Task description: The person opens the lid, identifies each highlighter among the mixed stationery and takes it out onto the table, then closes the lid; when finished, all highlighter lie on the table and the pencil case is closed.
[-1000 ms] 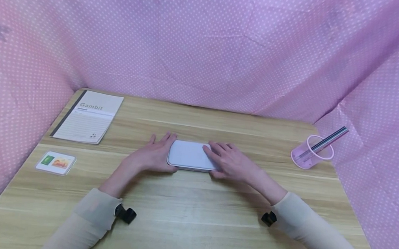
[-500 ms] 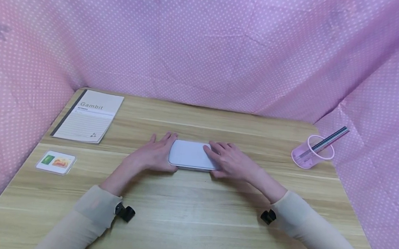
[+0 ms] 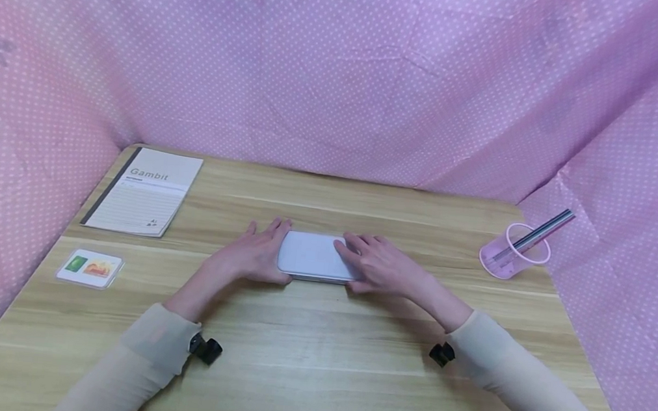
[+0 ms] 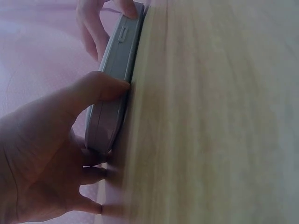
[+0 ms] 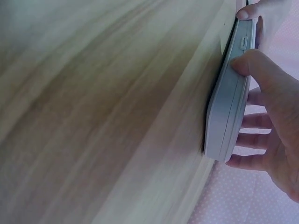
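Observation:
In the head view a flat white case [image 3: 319,255] with rounded corners lies on the table between both hands. A small rectangular catch or slot shows on its near side in both wrist views, with a seam running along that side. My left hand [image 3: 256,253] grips the left end, its thumb [image 4: 112,87] against the near side and its fingers round the end and far side. The right hand [image 3: 379,267] holds the right end, thumb [image 5: 247,63] on the near side and an index finger over the top. Part of the far side is hidden.
On the wooden table [image 3: 302,373] a notebook [image 3: 145,192] lies at the back left, with a small picture card [image 3: 90,268] in front of it. A pink cup [image 3: 500,260] holding dark sticks [image 3: 541,232] stands at the right edge. Pink dotted cloth [image 3: 340,76] surrounds the table.

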Available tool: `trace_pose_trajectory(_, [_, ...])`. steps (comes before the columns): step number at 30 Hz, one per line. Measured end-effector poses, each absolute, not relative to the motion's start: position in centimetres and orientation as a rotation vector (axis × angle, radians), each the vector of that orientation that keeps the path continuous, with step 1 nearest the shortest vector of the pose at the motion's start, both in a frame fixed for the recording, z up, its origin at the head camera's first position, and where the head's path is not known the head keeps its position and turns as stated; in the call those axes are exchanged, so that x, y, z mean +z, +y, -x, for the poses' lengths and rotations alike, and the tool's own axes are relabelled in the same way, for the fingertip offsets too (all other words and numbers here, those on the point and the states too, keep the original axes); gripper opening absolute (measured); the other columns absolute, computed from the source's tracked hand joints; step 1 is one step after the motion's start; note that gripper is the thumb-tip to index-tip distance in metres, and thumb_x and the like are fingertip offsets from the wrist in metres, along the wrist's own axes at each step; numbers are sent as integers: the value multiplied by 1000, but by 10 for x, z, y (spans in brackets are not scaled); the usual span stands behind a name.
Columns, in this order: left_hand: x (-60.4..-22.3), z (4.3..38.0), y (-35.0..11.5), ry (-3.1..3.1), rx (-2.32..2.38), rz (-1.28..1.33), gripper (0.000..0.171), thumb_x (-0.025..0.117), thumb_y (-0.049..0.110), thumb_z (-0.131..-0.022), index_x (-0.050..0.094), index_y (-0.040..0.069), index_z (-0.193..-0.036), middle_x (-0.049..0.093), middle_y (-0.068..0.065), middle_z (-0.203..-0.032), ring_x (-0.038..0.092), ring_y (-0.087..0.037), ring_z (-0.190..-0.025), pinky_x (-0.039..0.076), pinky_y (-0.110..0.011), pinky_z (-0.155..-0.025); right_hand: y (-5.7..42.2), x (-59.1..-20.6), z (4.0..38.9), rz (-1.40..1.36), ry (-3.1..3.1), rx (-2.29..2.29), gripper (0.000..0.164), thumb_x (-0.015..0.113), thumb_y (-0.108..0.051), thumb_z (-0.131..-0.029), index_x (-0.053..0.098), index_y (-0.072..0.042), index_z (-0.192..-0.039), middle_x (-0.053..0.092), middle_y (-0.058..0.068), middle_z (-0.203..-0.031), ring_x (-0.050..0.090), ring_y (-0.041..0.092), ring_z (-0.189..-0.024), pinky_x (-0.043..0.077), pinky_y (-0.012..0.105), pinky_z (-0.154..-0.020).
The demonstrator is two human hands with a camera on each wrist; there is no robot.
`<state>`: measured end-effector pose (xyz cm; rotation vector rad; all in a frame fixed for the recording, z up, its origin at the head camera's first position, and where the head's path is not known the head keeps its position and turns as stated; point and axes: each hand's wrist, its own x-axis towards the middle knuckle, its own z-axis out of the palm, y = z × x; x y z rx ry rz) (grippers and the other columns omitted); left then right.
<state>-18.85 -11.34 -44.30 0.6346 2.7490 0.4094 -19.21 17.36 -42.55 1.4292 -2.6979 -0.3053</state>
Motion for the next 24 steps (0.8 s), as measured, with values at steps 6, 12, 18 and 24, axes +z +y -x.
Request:
trace_pose_trajectory(6, [-443,190,-113,2761,406,-651,117,70,59,-65,11,3,-150,21,-22,-155,20,-30,-146,11,-62,-117,174,-422,195,-1457,-2679,-303,79,58,-55,-80,39,-11,-142,52,15,-133,60,30,-105,54,43,-87])
trace_pose_trajectory(12, [-444,188,-115,2771,416,-662,117,72,58,-64,14,3,-149,24,-22,-154,22,-31,-145,13,-64,-116,174,-420,196,-1498,-2680,-247,78,59,-55,-80,41,-12,-142,53,15,-132,60,30,-109,54,43,-88])
trace_pose_trajectory(18, [-443,189,-114,2753,440,-663,117,73,58,-64,15,4,-149,24,-21,-154,22,-32,-145,13,-64,-116,177,-419,197,-1495,-2697,-232,78,61,-57,-79,41,-13,-142,54,15,-132,60,30,-110,54,43,-89])
trace_pose_trajectory(24, [-441,191,-118,2720,499,-665,117,75,58,-63,16,5,-149,24,-20,-155,21,-32,-146,12,-63,-116,176,-419,197,-1497,-2715,-218,79,61,-57,-79,41,-14,-143,53,15,-134,59,30,-113,53,43,-92])
